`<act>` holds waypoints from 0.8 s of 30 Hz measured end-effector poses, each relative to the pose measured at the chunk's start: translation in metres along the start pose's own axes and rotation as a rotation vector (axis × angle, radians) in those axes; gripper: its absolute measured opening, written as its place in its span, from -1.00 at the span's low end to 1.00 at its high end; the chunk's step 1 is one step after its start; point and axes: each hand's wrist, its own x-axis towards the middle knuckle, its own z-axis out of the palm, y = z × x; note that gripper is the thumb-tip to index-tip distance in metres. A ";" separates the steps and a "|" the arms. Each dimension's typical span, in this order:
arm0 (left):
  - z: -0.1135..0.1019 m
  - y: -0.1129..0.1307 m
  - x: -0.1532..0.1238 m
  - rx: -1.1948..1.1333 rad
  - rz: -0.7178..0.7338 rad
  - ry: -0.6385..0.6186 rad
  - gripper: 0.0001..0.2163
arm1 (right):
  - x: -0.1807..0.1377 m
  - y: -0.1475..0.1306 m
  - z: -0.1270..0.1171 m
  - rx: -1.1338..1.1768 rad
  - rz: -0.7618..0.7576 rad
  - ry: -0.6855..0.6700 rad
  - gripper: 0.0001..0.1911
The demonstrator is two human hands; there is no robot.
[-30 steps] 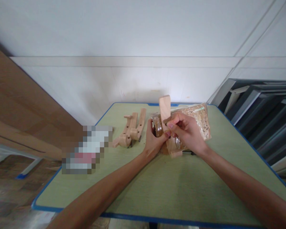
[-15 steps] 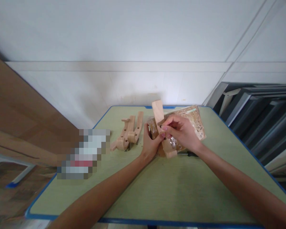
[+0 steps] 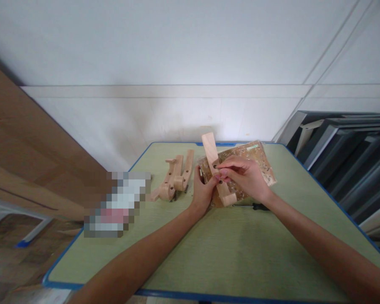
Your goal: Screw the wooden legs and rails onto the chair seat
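Observation:
My left hand (image 3: 205, 191) is wrapped round a pale wooden hook (image 3: 210, 148), a flat bar with dark holes and a curled lower end, held tilted above the table. The fingers of my right hand (image 3: 243, 175) are pinched together at the bar's upper hole; anything between them is too small to make out. Under both hands lies a clear plastic bag (image 3: 259, 162) with brown contents. A screwdriver (image 3: 260, 207) with a black handle lies partly hidden below my right hand. Similar wooden hooks (image 3: 177, 177) with holes lie to the left.
The green table (image 3: 190, 253) has a blue edge and stands against a white wall. A blurred-out flat item (image 3: 123, 198) lies on its left side. Large brown cardboard (image 3: 34, 147) stands at the left, and dark panels (image 3: 345, 147) lean at the right.
My head view has shifted slightly. My right fingers remain at the hole in the bar, and more of the screwdriver now shows below the hand.

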 end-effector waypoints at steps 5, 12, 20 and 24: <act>0.003 0.005 -0.003 0.042 0.064 0.003 -0.57 | 0.000 -0.007 0.004 -0.124 -0.051 0.042 -0.94; 0.002 0.005 0.000 0.089 0.051 0.025 -0.60 | 0.000 -0.009 0.003 -0.221 -0.056 -0.021 -0.90; 0.001 0.002 0.002 0.081 0.046 0.045 -0.56 | 0.000 -0.002 0.004 -0.201 -0.031 -0.025 -0.86; 0.001 0.002 0.002 0.073 0.035 0.042 -0.57 | 0.001 -0.001 0.004 -0.185 -0.024 -0.020 -0.85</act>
